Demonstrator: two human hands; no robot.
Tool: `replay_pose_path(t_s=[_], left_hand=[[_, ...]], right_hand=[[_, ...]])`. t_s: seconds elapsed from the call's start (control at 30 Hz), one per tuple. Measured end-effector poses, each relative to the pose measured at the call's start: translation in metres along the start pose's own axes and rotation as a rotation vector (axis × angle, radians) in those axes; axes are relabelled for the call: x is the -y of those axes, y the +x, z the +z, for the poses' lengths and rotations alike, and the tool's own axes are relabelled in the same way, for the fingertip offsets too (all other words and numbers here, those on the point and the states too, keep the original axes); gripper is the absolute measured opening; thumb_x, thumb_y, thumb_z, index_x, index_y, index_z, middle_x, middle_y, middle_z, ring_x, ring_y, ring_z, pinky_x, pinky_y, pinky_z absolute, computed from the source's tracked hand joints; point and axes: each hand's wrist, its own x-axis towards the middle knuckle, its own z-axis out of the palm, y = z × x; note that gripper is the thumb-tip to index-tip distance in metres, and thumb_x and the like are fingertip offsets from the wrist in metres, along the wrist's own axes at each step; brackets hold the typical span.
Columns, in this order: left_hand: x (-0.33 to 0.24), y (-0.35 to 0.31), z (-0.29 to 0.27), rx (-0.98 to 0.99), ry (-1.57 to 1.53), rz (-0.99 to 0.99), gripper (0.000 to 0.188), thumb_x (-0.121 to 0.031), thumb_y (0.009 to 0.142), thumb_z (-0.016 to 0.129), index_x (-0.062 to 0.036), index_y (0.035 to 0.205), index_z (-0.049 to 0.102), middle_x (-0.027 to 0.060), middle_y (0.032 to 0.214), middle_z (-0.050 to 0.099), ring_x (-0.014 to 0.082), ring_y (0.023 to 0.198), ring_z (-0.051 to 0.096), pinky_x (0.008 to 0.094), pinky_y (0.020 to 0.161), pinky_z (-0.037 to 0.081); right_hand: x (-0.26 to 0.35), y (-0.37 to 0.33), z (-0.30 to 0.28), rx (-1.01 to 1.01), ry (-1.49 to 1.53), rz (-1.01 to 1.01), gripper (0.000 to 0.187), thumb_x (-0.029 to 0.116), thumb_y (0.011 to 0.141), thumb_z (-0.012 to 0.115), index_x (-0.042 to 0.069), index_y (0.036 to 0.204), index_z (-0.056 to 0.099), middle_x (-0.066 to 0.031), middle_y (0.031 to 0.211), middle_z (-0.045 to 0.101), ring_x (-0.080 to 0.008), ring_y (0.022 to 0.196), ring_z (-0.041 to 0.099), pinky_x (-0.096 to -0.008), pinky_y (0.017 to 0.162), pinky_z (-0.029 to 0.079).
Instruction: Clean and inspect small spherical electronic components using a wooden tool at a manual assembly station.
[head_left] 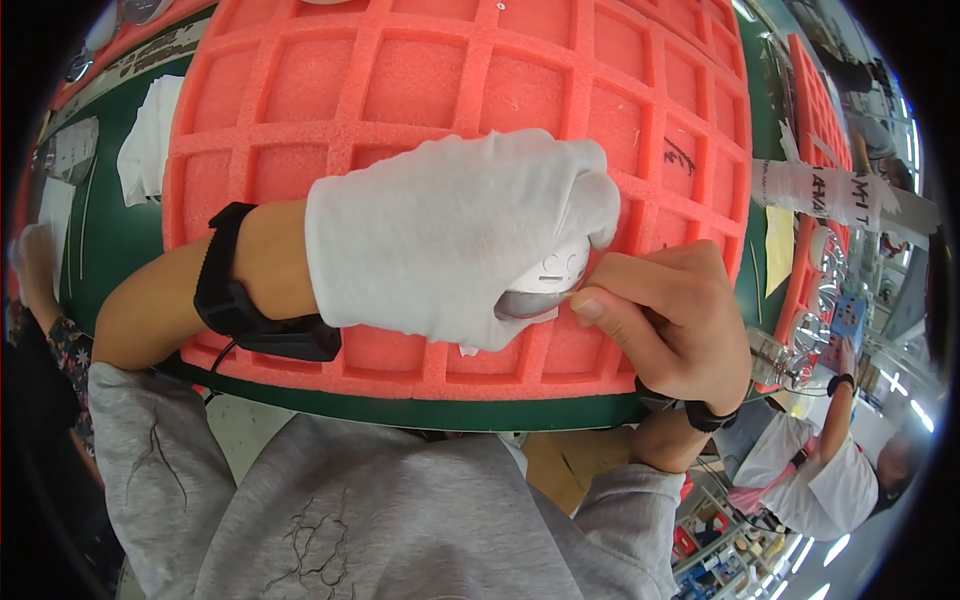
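Observation:
My left hand (450,225), in a white glove, is closed around a small white rounded part (562,268). Shallow round and slot-shaped marks show on the part's face; the glove hides most of its body. My bare right hand (685,320) meets it from the right, thumb and forefinger pinched at the part's lower edge. Something thin and pale may be between those fingertips, too small to name. Both hands are over a pink foam tray (412,388) divided into square pockets.
The tray lies on a green tabletop (520,414). White cloth or paper (152,140) is at its left. On the right are a yellow paper (779,248), a taped bar (835,194) and another pink tray (815,105) near shiny round parts (808,330). A co-worker (812,465) is at the right.

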Motion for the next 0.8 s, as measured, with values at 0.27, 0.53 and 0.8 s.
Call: replay_pose_path(t_s=[0.27, 0.53, 0.8], left_hand=[[-0.005, -0.001, 0.008, -0.119, -0.105, -0.002, 0.029, -0.015, 0.073, 0.084, -0.0108, 0.096, 0.068, 0.0054, 0.110, 0.061, 0.0307, 0.094, 0.060, 0.0409, 0.076, 0.050], [-0.010, 0.000, 0.010, -0.286, -0.057, 0.139, 0.024, -0.013, 0.077, 0.084, -0.0102, 0.096, 0.069, 0.0051, 0.110, 0.065, 0.0299, 0.094, 0.064, 0.0418, 0.083, 0.048], [-0.002, -0.001, 0.008, -0.287, -0.112, 0.283, 0.016, -0.005, 0.083, 0.077, -0.0091, 0.096, 0.068, 0.0068, 0.106, 0.066, 0.0273, 0.091, 0.065, 0.0412, 0.082, 0.048]], right_hand=[[-0.015, -0.004, 0.000, -0.221, 1.060, -0.377, 0.018, 0.023, 0.109, 0.050, 0.013, 0.096, 0.057, 0.0020, 0.075, 0.054, -0.0132, 0.064, 0.046, -0.0313, 0.061, 0.038], [-0.007, 0.008, 0.008, -0.171, 1.630, -0.550, 0.017, 0.010, 0.111, 0.041, 0.017, 0.098, 0.050, 0.0028, 0.075, 0.043, -0.0129, 0.065, 0.037, -0.0302, 0.062, 0.035], [0.006, 0.022, 0.005, -1.028, 0.943, 0.089, 0.027, 0.021, 0.108, 0.051, 0.007, 0.130, 0.058, -0.0063, 0.107, 0.069, -0.0252, 0.090, 0.062, -0.0345, 0.083, 0.050]])
